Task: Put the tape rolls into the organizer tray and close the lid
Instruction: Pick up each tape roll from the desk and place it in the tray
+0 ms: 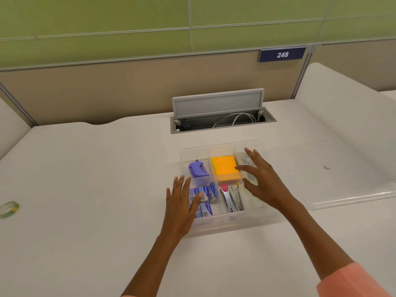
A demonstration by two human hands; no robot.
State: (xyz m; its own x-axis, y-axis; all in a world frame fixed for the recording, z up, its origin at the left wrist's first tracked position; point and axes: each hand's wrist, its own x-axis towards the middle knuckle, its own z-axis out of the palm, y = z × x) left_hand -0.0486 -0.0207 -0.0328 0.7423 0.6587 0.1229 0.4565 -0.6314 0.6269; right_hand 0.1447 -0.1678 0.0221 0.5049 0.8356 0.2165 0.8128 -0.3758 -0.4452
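Observation:
A clear plastic organizer tray point(225, 225) with several compartments sits mid-table. My left hand point(182, 202) hovers with spread fingers over its front-left part, above small blue boxes point(206, 197). Over the right-hand compartments my right hand point(264, 181) is also spread flat, holding nothing. One tape roll point(8, 209), clear with a green-yellow core, lies flat near the table's far left edge, well away from both hands. A translucent lid point(347, 185) lies flat on the table to the right of the tray. What sits under my right hand is hidden.
The tray also holds a purple tool point(198, 169), orange sticky notes point(226, 168) and staplers point(232, 198). Behind it a cable hatch point(220, 118) stands open in the desk, backed by a partition wall. A raised white ledge point(342, 99) borders the right side.

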